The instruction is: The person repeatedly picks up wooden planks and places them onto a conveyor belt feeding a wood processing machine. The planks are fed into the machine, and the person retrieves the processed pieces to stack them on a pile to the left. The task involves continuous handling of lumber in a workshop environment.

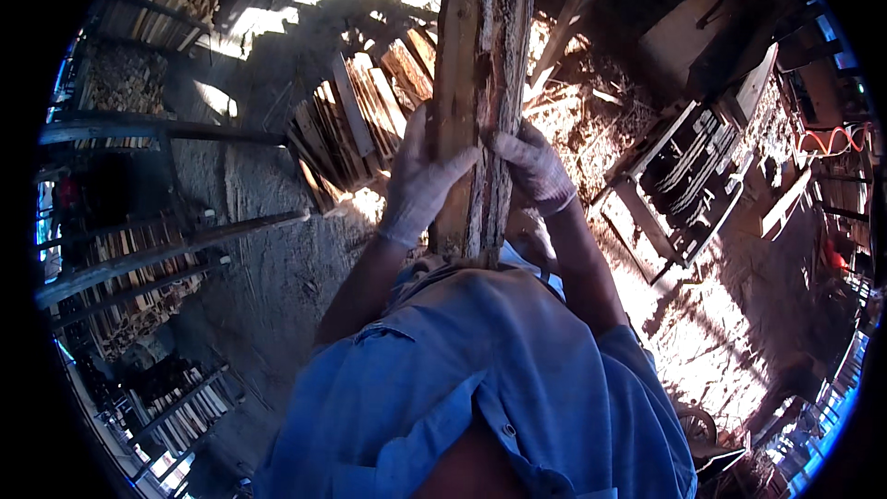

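Note:
Rough-sawn wooden boards (459, 65) with dark, bark-like edges stretch away from my waist toward the top of the head view. They lie together as one bundle; exactly how many there are I cannot tell. My left hand (420, 180), in a pale work glove, grips the bundle's left side with the thumb across the top. On the opposite side my right hand (536, 166), gloved too, clasps the edge, its thumb near the dark seam. The fingers under the wood are hidden. The near end of the boards meets my blue shirt.
A row of cut planks (370, 102) lies on the ground beyond my left hand. To the right stands a slatted metal frame (684, 176). Long poles (176, 254) jut in from the left, with stacked timber (139, 291) beside them. Wood scraps (591, 129) litter the sunlit ground.

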A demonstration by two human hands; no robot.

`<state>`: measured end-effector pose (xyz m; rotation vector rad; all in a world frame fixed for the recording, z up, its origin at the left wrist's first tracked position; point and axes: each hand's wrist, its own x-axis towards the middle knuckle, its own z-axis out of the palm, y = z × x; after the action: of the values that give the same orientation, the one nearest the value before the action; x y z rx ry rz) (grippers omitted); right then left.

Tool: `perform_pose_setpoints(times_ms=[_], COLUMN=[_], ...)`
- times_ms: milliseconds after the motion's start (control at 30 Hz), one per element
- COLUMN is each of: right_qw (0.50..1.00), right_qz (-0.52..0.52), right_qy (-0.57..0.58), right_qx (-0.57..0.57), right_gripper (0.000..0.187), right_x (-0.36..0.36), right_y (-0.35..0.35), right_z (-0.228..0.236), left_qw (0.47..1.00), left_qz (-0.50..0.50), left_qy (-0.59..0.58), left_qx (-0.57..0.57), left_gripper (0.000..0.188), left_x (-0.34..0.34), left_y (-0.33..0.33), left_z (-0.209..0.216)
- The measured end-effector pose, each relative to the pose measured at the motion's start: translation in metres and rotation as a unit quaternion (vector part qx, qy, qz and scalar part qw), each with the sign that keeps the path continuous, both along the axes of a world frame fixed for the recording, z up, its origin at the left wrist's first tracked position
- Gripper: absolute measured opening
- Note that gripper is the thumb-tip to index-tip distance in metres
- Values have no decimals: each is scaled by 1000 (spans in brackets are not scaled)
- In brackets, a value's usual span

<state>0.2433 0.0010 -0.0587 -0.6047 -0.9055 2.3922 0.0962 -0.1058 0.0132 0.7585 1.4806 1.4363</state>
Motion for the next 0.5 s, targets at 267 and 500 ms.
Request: perform_pose_setpoints(times_ms=[267,500], right_qw=[991,975], right_qz=[-45,-206], right_qy=[-127,-71], right_qx=[26,42], right_gripper=[62,50], right_x=[44,124], right_y=[-17,-33], right_z=[13,40], left_qw=[995,992], left_qz=[64,91], left_qy=[-81,-49], left_qx=[-11,68], left_gripper=[29,31], left_x=[0,-6], left_y=[1,12], left_z=[-24,-48])
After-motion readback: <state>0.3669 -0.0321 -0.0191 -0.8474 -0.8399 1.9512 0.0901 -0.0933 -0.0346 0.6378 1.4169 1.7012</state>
